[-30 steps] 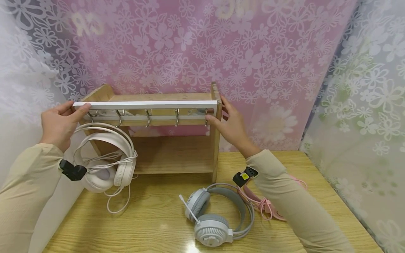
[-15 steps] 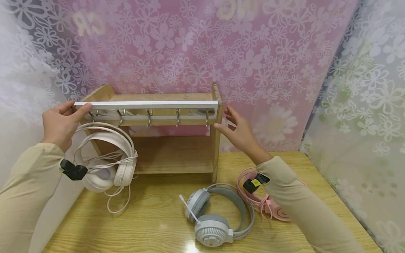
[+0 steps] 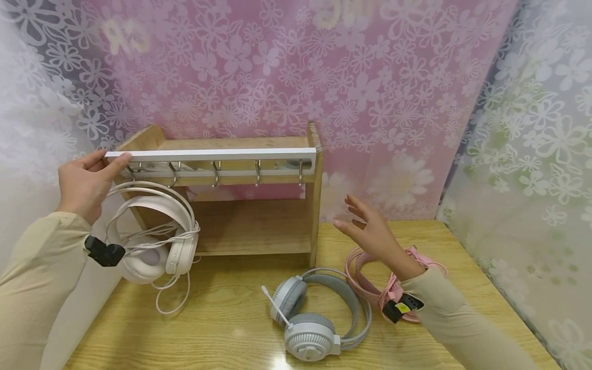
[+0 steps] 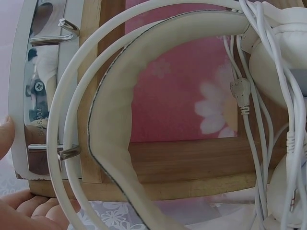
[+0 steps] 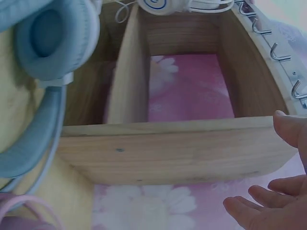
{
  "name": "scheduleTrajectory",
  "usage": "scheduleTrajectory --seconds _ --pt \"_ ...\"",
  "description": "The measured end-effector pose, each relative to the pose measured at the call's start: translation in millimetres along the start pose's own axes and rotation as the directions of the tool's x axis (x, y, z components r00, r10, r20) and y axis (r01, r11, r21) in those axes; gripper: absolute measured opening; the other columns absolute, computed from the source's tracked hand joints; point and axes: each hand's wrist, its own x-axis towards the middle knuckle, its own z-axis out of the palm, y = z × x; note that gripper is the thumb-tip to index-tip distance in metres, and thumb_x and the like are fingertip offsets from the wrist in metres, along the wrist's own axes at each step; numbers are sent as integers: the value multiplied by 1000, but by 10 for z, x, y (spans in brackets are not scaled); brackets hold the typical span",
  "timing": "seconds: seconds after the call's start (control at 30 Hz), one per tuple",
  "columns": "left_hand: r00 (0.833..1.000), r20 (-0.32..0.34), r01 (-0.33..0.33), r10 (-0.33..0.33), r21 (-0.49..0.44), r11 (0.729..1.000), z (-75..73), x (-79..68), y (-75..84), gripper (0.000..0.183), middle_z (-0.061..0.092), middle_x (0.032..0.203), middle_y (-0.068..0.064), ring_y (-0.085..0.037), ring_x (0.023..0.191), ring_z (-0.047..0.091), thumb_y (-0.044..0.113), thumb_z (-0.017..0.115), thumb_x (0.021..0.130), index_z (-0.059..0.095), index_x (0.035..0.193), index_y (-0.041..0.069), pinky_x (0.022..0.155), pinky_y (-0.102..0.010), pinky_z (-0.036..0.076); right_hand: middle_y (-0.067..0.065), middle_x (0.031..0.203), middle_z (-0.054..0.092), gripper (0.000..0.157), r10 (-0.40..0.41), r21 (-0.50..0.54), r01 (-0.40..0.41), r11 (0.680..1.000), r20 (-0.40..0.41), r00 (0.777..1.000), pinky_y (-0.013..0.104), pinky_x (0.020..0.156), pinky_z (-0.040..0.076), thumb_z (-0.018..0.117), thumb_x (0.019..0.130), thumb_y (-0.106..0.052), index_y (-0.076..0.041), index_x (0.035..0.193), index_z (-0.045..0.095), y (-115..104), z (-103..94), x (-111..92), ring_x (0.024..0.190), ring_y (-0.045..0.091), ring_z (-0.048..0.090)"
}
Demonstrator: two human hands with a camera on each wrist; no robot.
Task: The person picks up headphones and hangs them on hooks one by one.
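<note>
My left hand (image 3: 83, 185) grips the left end of a white-framed hook rail (image 3: 213, 154), thumb in front and fingers behind the shelf's side. The rail lies along the upper front of a wooden shelf (image 3: 250, 226). White headphones (image 3: 180, 216) hang by the headband from the leftmost hook, their cable bundled around them; the left wrist view shows the hook (image 4: 67, 152) under the band. Off to the shelf's right, my right hand (image 3: 372, 231) is in the air, fingers spread and holding nothing. Nearest it are pink headphones (image 3: 365, 277) on the table, partly hidden by my wrist.
Grey headphones (image 3: 310, 334) with a microphone boom lie on the wooden table (image 3: 222, 318) before the shelf. Several bare hooks (image 3: 258, 172) line the rail. A pink floral curtain (image 3: 277, 67) stands behind, with pale floral sheets (image 3: 541, 169) at the sides.
My right hand has let go of the rail's right end and moved right and down, over the pink headphones. The left hand has kept its grip; the white headphones hang as before.
</note>
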Motion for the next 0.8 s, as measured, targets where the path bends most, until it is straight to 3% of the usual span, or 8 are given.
scheduleTrajectory --seconds 0.3,0.47,0.63,0.8 --pt "1000 -6 -5 5 7 1000 3 -4 -3 91 60 83 19 7 82 57 23 84 74 32 146 -2 67 -2 46 15 152 33 75 104 -52 -104 993 4 995 52 105 39 64 93 -37 -11 152 26 294 -15 -374 137 38 35" --pt "1000 0 -9 9 -8 1000 -2 -10 -2 92 61 80 19 8 80 58 22 83 75 31 146 -3 66 -2 47 18 149 38 72 105 -70 -105 992 -2 994 51 99 46 64 93 -33 -7 151 29 424 8 -599 130 39 44" --pt "1000 10 -11 11 4 1000 -2 -15 1 92 61 82 19 7 82 57 24 83 76 30 146 -4 66 -2 47 24 147 36 68 106 -14 -106 994 21 994 49 98 46 63 95 -21 0 149 28 534 52 -837 128 41 44" --pt "1000 12 -8 8 23 1000 -6 -15 3 93 60 83 19 7 84 57 26 82 76 30 147 -3 68 -2 46 26 149 33 67 148 55 -151 987 41 988 43 97 47 64 94 -20 5 147 30 632 129 -1045 130 46 40"
